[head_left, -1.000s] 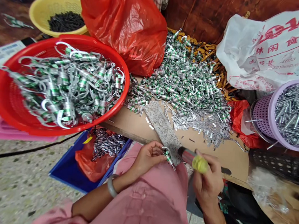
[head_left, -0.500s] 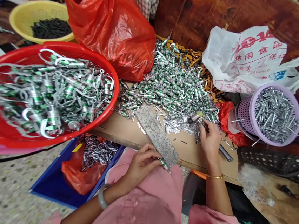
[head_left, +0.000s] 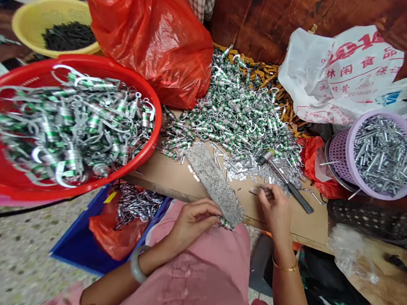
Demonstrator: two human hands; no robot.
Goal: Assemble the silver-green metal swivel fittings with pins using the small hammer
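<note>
One small green-and-silver metal fitting (head_left: 224, 222), pinched between the thumb and fingers of the left hand (head_left: 197, 218), at the near end of a speckled grey metal bar (head_left: 218, 185); whether touching it, impossible to tell. Mostly covered by the grip, with only a short stretch showing to the right of the fingertips. Probably light, stiff along the barrel, a little slippery where shiny, and hardly fragile. Best held round the banded barrel, as the firmest part, with the slim end left free.

Right of that grip, low over the tan worktop (head_left: 307, 226), the right hand (head_left: 274, 202), with fingers curled in; cannot tell whether closed on anything. Just beyond the right hand, a hammer (head_left: 291, 187), laid slantwise over scattered small perforated plates (head_left: 237, 170), and likely in the way of a straight reach forward. Farther beyond both hands, a heap of similar green-and-silver fittings (head_left: 243, 113), tangled enough to snag. Left of the left-hand grip, a red basket (head_left: 157, 129) full of larger hooked fittings (head_left: 95, 118). Well to the right of the right hand, a purple basket (head_left: 342, 158) of metal pins (head_left: 383, 155), with a few poking out through the side.
</note>
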